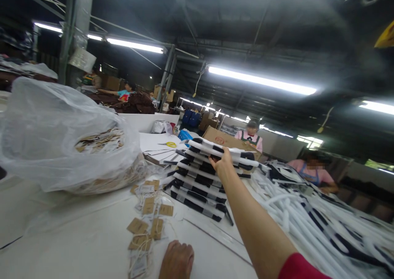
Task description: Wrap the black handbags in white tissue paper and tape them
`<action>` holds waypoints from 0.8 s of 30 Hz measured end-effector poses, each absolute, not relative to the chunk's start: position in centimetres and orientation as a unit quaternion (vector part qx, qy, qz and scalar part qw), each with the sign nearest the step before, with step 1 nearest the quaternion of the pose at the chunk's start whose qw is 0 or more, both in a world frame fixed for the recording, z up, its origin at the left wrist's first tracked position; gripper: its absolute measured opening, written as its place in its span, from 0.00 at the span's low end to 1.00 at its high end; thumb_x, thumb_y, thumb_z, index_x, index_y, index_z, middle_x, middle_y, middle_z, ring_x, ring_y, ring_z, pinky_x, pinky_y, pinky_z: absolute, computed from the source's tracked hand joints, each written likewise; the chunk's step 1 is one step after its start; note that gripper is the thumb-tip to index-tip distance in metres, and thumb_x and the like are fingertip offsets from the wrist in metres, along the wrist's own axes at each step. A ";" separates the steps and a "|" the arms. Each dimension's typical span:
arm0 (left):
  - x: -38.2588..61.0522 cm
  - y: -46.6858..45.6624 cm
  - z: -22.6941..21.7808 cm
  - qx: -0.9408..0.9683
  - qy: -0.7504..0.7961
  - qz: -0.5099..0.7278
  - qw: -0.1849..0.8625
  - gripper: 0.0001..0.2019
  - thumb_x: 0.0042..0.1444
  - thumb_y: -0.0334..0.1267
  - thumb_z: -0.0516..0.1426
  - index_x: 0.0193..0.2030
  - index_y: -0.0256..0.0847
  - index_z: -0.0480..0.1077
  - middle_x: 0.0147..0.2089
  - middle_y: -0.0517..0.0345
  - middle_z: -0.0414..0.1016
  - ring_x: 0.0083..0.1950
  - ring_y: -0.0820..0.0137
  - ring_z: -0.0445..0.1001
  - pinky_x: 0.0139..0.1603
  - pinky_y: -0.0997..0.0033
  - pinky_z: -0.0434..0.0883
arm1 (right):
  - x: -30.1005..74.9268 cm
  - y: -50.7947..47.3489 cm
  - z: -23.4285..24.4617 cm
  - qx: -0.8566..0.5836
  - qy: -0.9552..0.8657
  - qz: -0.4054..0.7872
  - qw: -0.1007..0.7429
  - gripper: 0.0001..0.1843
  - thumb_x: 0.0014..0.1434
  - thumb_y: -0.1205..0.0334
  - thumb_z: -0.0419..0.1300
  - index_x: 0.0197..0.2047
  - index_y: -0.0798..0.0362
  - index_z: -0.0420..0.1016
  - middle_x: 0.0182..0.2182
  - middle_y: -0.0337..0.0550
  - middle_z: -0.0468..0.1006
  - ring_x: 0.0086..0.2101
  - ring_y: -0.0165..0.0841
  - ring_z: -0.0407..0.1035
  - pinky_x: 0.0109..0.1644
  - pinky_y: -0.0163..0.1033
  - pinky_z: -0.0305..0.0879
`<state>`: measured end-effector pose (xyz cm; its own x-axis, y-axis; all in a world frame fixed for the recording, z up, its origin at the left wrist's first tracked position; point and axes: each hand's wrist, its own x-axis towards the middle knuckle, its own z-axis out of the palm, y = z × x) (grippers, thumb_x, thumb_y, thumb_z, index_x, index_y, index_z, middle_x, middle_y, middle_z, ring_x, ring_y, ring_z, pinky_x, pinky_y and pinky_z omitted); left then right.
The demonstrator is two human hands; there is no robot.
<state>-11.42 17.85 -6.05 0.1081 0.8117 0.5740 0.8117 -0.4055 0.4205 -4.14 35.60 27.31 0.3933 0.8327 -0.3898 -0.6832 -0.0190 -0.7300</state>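
Note:
My right hand (223, 161) reaches forward and grips the top black-and-white padded strip (206, 146) on a tall stack. Below it lie several more black strips with white bands (197, 195), piled on the table. My left hand (177, 259) rests on the white table near the bottom edge, its fingers curled in; whatever may be inside is hidden. Beside it, brown cardboard hang tags (140, 242) with white strings and small clear packets lie in a loose column.
A large translucent plastic bag (61, 135) holding many tags fills the left side. Yellow-handled scissors (170, 144) lie on white sheets. A cardboard box (215, 136) stands behind the stack. White and black strips (295, 213) heap up at right, where two people sit.

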 end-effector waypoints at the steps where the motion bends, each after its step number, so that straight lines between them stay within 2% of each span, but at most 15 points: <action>1: -11.4 17.9 -6.1 0.743 0.546 0.387 0.004 0.11 0.57 0.23 0.52 0.32 0.43 0.69 0.32 0.60 0.75 0.37 0.68 0.74 0.52 0.62 0.66 | -4.6 35.5 27.2 -0.458 -0.083 0.550 0.693 0.24 0.49 0.51 0.70 0.47 0.43 0.67 0.42 0.37 0.73 0.41 0.36 0.73 0.40 0.50 0.78; 6: -11.4 18.3 -6.5 0.738 0.546 0.396 -0.005 0.11 0.56 0.22 0.52 0.32 0.43 0.69 0.31 0.61 0.75 0.36 0.67 0.74 0.53 0.61 0.67 | -6.0 35.0 25.7 -0.462 -0.076 0.565 0.679 0.25 0.51 0.50 0.68 0.49 0.42 0.65 0.45 0.39 0.71 0.45 0.38 0.71 0.43 0.51 0.78; 12: -11.1 18.2 -6.7 0.729 0.549 0.408 -0.036 0.11 0.54 0.22 0.53 0.32 0.43 0.68 0.31 0.61 0.76 0.36 0.67 0.75 0.54 0.61 0.67 | -5.1 34.9 24.6 -0.468 -0.084 0.590 0.652 0.23 0.54 0.48 0.67 0.49 0.43 0.65 0.49 0.42 0.69 0.49 0.38 0.69 0.41 0.46 0.78; 20: -10.8 18.0 -6.4 0.716 0.557 0.421 -0.016 0.11 0.55 0.22 0.53 0.32 0.43 0.69 0.31 0.61 0.75 0.36 0.68 0.74 0.56 0.61 0.66 | -5.0 34.8 23.7 -0.474 -0.093 0.590 0.647 0.22 0.53 0.47 0.67 0.46 0.45 0.66 0.44 0.42 0.70 0.44 0.37 0.71 0.38 0.47 0.78; 24: -10.9 18.1 -6.6 0.718 0.558 0.415 -0.020 0.11 0.54 0.21 0.54 0.33 0.43 0.70 0.31 0.62 0.75 0.36 0.68 0.74 0.55 0.62 0.66 | -5.2 35.2 24.5 -0.483 -0.080 0.551 0.676 0.21 0.53 0.50 0.66 0.47 0.44 0.64 0.43 0.39 0.71 0.40 0.34 0.72 0.37 0.44 0.78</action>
